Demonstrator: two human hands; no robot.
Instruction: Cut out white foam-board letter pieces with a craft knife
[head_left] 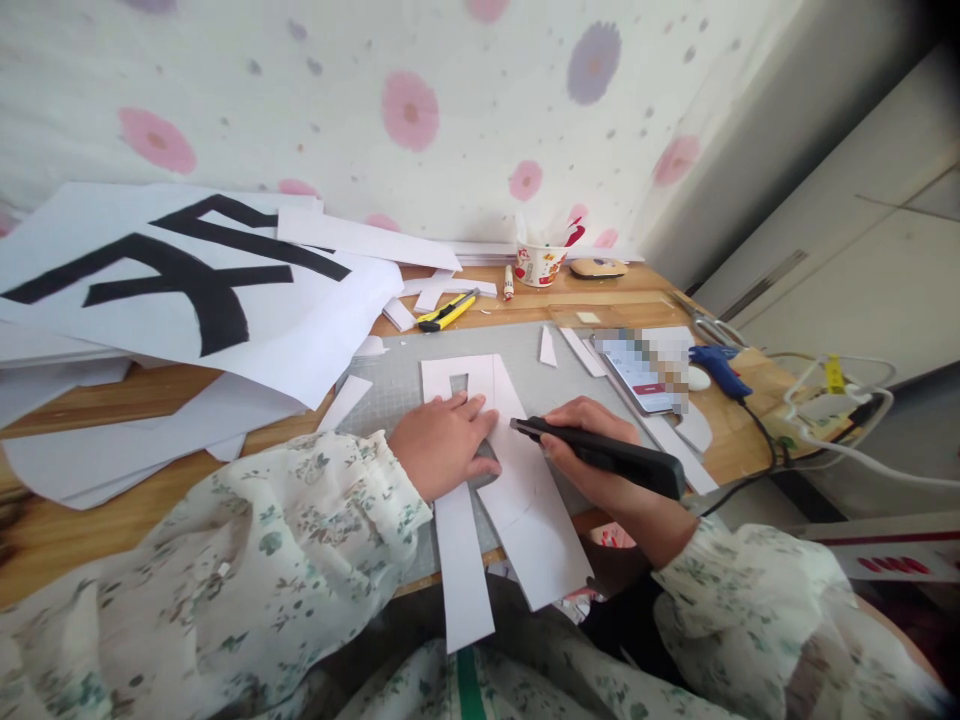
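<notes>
Our right hand [615, 497] grips a black plastic knife [636, 461], tip left over white two-legged card [531, 490], lengthwise toward us beneath our flattened left hand [441, 447].

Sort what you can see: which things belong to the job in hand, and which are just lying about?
In the job:
- white cut-out card, under the left hand
- black cutter, in the right hand
- flat grey mat

Apparently lying about:
- yellow-and-black cutter
- red-printed white cup
- blue glue gun
</notes>
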